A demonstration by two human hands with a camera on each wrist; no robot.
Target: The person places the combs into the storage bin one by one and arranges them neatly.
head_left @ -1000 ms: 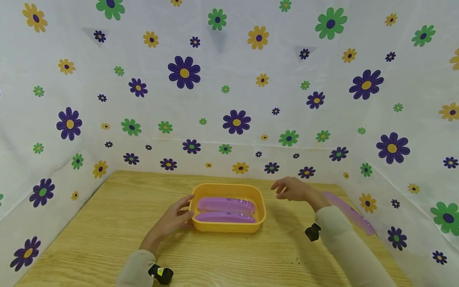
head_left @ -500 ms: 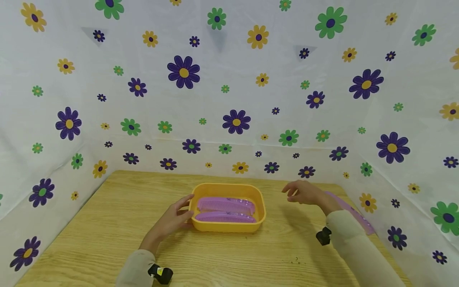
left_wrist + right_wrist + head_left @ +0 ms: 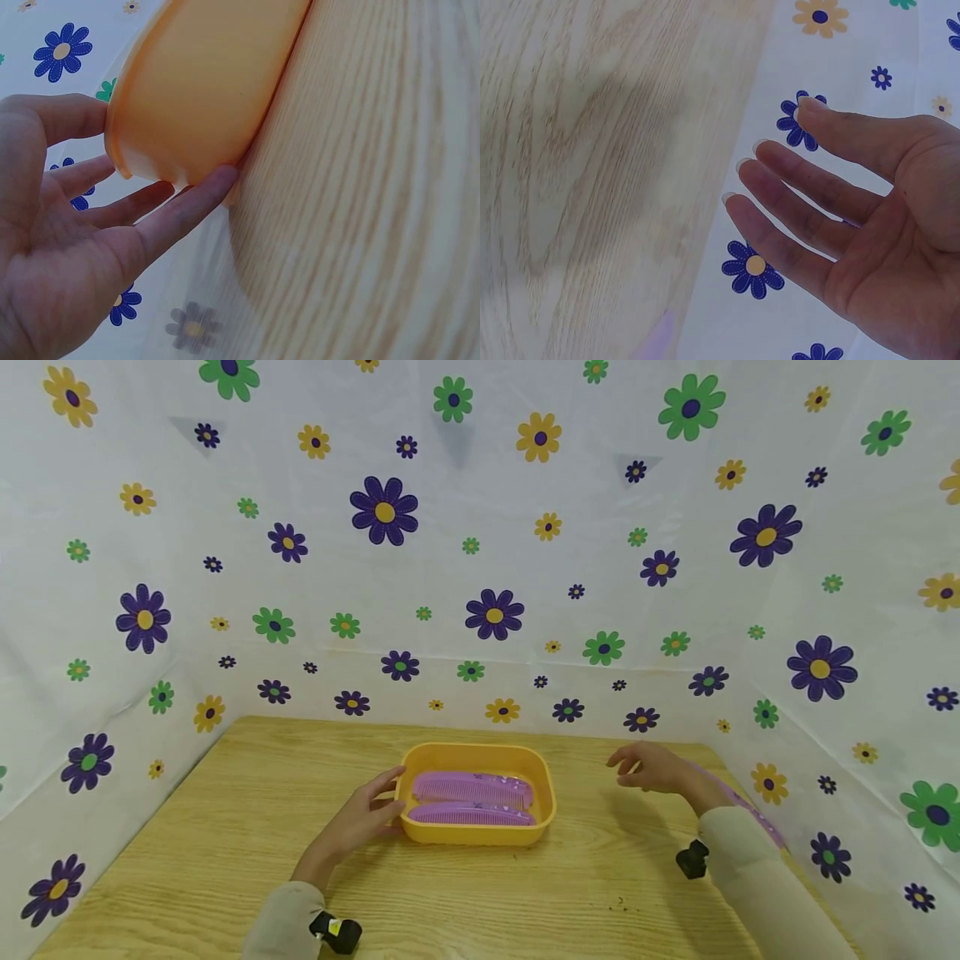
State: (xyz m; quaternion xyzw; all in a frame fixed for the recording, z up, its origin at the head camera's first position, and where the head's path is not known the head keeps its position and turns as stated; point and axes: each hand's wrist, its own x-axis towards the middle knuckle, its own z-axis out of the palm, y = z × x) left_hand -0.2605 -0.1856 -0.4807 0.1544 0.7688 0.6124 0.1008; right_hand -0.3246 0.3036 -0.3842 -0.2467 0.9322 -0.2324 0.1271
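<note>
My left hand [image 3: 363, 822] rests its fingers against the left end of a yellow plastic tub [image 3: 472, 835]. In the left wrist view the fairly straight fingertips [image 3: 223, 177] touch the outside of the tub's wall [image 3: 195, 82]. Two purple combs lie side by side in the tub, a rear comb [image 3: 468, 783] and a front comb [image 3: 471, 811], teeth toward me. To the right of the tub, my right hand [image 3: 652, 767] hovers over the table with loosely bent fingers and nothing in it. A third purple comb [image 3: 763, 817] lies by the right edge, partly hidden behind the right forearm.
The wood-grain table [image 3: 480, 910] is enclosed at the back and sides by a white flowered cloth [image 3: 480, 560]. A few dark specks [image 3: 621, 905] lie on the table front right. A purple shape [image 3: 656, 341] shows at the bottom of the right wrist view.
My right hand has drifted right and slightly toward me, away from the tub, and its forearm now covers more of the third comb. The left hand, tub and two combs stay put.
</note>
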